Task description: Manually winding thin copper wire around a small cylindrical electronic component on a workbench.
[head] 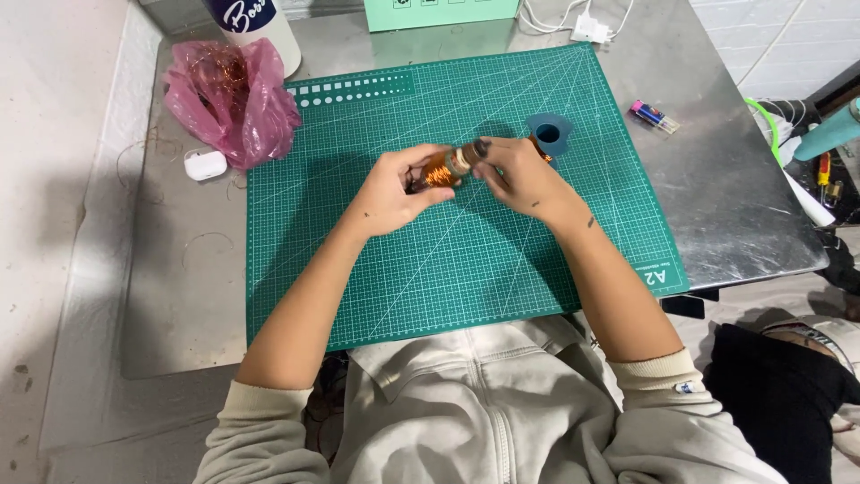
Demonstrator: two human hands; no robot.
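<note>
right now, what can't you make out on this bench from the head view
- Copper wire coil: mostly covered by the left hand and right hand; its core is hidden.
- Blue funnel-shaped piece: lower part behind the right hand.
- White bottle: top cut off by the frame edge.
- Pink bag: contents unclear through the plastic.

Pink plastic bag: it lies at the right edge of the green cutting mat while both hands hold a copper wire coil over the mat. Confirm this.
Not quite. The head view shows the pink plastic bag at the left edge of the green cutting mat, not the right. The left hand and right hand do hold the copper wire coil over the mat.
</note>
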